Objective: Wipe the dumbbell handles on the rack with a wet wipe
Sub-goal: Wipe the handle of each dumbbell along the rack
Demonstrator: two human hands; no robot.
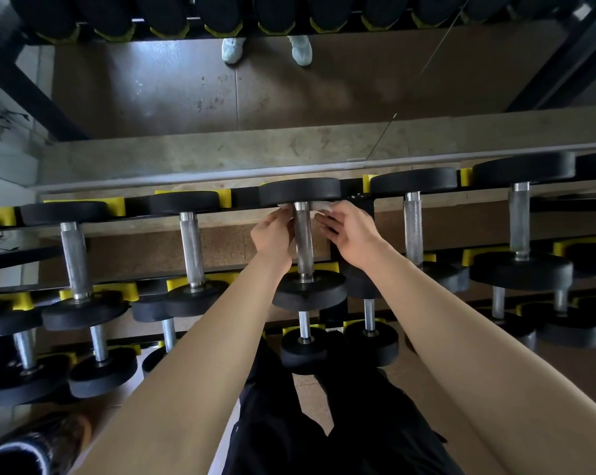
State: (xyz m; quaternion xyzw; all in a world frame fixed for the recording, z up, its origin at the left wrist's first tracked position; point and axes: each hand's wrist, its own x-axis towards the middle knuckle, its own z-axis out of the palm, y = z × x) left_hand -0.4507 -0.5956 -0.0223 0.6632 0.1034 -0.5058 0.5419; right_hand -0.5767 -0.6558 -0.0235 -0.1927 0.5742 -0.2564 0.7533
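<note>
At the centre of the frame, both hands meet at the far end of a knurled dumbbell handle (303, 241) on the rack's (245, 199) top tier. The left hand (272, 234) and the right hand (349, 234) each pinch an end of the white wet wipe (322, 208) in their fingers. The wipe is against the handle, just under the far black head (300, 190).

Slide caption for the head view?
Left hand and right hand hold a wet wipe around the far end of a dumbbell handle on the rack.

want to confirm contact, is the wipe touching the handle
Touching. Head view: wipe meets both sides of the handle, pinched by left hand and right hand.
</note>
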